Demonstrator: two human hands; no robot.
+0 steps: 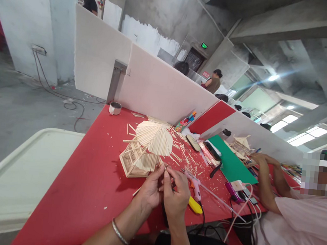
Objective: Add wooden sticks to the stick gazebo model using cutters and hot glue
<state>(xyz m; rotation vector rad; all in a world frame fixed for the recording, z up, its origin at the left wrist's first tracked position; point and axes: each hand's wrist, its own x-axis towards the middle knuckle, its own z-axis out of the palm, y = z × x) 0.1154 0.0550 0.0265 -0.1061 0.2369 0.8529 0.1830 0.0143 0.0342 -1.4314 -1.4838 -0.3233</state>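
My left hand (152, 187) and my right hand (176, 189) meet over the red table (87, 192). Fingertips of both are pinched together around something small and pale, mostly hidden by the fingers. Just beyond them stands a small house model (132, 162) built from thin wooden sticks, with an open lattice frame. Its fan-shaped stick roof (153, 135) slopes down towards my hands. A pink glue gun (196, 188) lies right of my right hand, near a yellow-handled tool (195, 205).
Loose sticks (189, 155) and scraps litter the table behind the model. A tape roll (115, 108), a cup of markers (185, 121), a phone (212, 151) and a green board (232, 160) lie around. At right sits a co-worker (301, 224). White partitions (167, 84) border the table.
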